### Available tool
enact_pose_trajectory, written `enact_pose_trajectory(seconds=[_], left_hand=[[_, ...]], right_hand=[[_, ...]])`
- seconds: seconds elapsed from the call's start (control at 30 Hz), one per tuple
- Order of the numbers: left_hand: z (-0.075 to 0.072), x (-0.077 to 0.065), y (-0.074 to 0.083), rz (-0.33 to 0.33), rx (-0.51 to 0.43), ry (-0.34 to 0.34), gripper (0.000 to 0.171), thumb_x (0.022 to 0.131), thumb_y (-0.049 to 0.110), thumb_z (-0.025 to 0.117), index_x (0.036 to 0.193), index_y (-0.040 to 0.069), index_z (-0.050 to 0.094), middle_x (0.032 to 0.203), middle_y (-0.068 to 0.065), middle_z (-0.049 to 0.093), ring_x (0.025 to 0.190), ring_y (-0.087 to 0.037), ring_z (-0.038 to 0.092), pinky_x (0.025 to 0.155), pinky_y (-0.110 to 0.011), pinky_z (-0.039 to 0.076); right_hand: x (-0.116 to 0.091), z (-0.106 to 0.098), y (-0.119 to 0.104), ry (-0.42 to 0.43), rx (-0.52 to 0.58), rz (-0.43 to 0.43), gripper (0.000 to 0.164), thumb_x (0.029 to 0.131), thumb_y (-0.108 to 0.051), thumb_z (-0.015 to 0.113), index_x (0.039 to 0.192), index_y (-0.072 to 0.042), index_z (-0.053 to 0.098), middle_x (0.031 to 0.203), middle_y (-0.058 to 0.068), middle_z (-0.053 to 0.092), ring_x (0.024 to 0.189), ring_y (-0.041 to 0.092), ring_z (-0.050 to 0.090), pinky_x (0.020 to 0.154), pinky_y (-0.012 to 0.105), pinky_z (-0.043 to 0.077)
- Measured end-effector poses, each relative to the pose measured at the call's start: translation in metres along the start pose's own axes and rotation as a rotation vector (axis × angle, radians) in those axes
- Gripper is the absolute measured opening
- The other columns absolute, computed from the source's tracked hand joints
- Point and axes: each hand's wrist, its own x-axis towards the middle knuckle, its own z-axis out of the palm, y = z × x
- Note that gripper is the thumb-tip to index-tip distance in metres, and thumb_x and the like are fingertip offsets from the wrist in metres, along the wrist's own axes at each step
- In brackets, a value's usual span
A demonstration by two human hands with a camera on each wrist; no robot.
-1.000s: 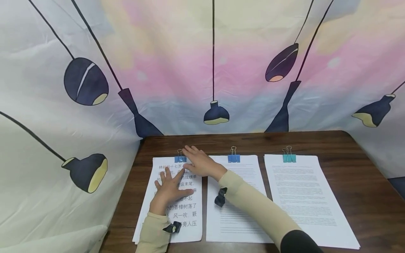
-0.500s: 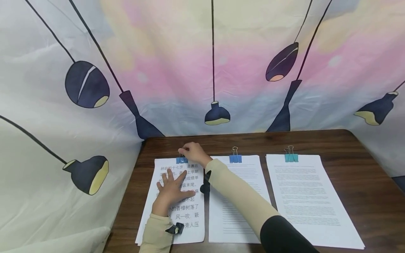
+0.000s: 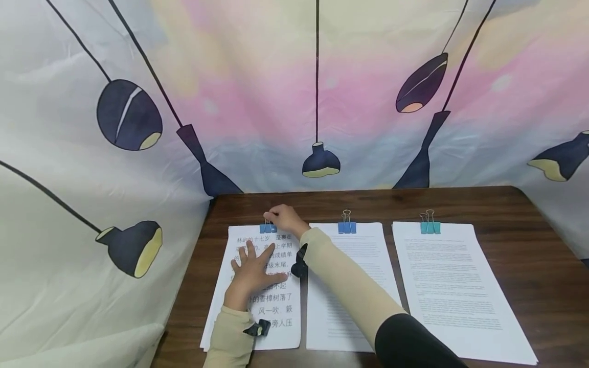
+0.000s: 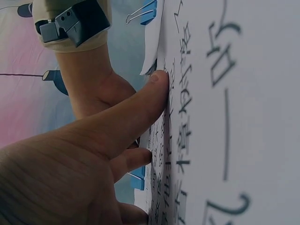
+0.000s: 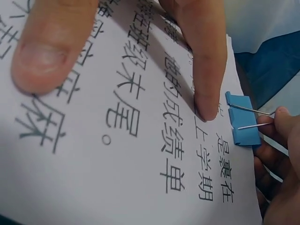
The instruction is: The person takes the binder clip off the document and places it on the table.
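Pinching wire handles (image 5: 255,111) of blue clip (image 5: 246,123) at top edge of leftmost paper stack (image 3: 276,338): right hand (image 3: 287,220). Left hand (image 3: 252,274) spread on same stack. Clip judged light, stiff-sprung; hold by both handles. Paper likely limp, slippery, easily creased; press flat.

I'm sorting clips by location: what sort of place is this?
Probably an indoor workspace set up for paperwork; which room, I can't tell. A wood-grain table bears three clipped paper stacks, and a wrinkled backdrop printed with lamps hangs behind it.
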Motion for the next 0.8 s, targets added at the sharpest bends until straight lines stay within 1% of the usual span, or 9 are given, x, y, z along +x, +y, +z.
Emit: enact_pose_trajectory(seconds=[0.17, 0.27, 0.4, 0.5, 0.6, 0.67, 0.8], left_hand=[[0.000, 0.002, 0.002, 0.004, 0.002, -0.001, 0.098, 0.079, 0.049, 0.089, 0.160, 0.014, 0.047, 0.166, -0.042, 0.003, 0.152, -0.065, -0.005, 0.111, -0.086, 0.003], [0.000, 0.002, 0.001, -0.004, 0.006, -0.002, 0.099, 0.079, 0.048, 0.090, 0.160, 0.013, 0.047, 0.166, -0.042, 0.003, 0.152, -0.065, -0.005, 0.111, -0.086, 0.003], [-0.001, 0.001, 0.002, -0.013, 0.014, -0.003, 0.101, 0.076, 0.046, 0.093, 0.160, 0.014, 0.047, 0.167, -0.041, 0.003, 0.152, -0.064, -0.005, 0.112, -0.085, 0.003], [-0.003, 0.001, 0.003, -0.007, 0.020, 0.000, 0.103, 0.075, 0.045, 0.095, 0.160, 0.013, 0.047, 0.166, -0.043, 0.004, 0.152, -0.066, -0.004, 0.112, -0.086, 0.004], [-0.003, 0.000, 0.003, 0.000, 0.016, -0.006, 0.103, 0.075, 0.045, 0.094, 0.160, 0.012, 0.047, 0.166, -0.043, 0.004, 0.151, -0.066, -0.004, 0.111, -0.086, 0.003], [-0.003, 0.001, 0.004, 0.003, 0.012, -0.012, 0.103, 0.076, 0.045, 0.094, 0.161, 0.012, 0.046, 0.166, -0.043, 0.003, 0.151, -0.066, -0.004, 0.111, -0.086, 0.003], [-0.003, 0.001, 0.004, 0.001, 0.010, -0.015, 0.103, 0.076, 0.045, 0.094, 0.161, 0.012, 0.045, 0.166, -0.043, 0.002, 0.152, -0.066, -0.004, 0.112, -0.086, 0.003]], right_hand=[[0.002, -0.004, 0.000, -0.017, 0.001, 0.009, 0.040, 0.112, -0.032, 0.055, 0.091, -0.004, 0.073, 0.073, -0.001, 0.053, 0.071, 0.015, 0.052, 0.076, 0.031, 0.044], [0.002, -0.003, -0.002, -0.023, -0.004, 0.018, 0.039, 0.112, -0.033, 0.055, 0.091, -0.006, 0.073, 0.075, -0.001, 0.054, 0.073, 0.016, 0.052, 0.080, 0.034, 0.045], [0.002, 0.000, -0.003, -0.013, -0.032, 0.040, 0.036, 0.112, -0.035, 0.054, 0.094, -0.011, 0.074, 0.081, -0.002, 0.059, 0.080, 0.016, 0.055, 0.094, 0.044, 0.044], [0.003, 0.003, -0.004, 0.004, -0.048, 0.051, 0.035, 0.112, -0.037, 0.053, 0.097, -0.013, 0.074, 0.089, -0.001, 0.064, 0.087, 0.017, 0.058, 0.106, 0.052, 0.040], [0.003, 0.004, -0.005, 0.024, -0.050, 0.061, 0.034, 0.112, -0.037, 0.052, 0.100, -0.014, 0.075, 0.097, 0.001, 0.068, 0.092, 0.019, 0.061, 0.113, 0.057, 0.036], [0.003, 0.005, -0.004, 0.036, -0.051, 0.068, 0.033, 0.112, -0.037, 0.052, 0.102, -0.015, 0.075, 0.102, 0.001, 0.070, 0.096, 0.019, 0.062, 0.114, 0.058, 0.035], [0.003, 0.007, -0.005, 0.057, -0.055, 0.061, 0.034, 0.112, -0.036, 0.051, 0.105, -0.014, 0.076, 0.108, 0.004, 0.072, 0.101, 0.023, 0.065, 0.113, 0.058, 0.035]])
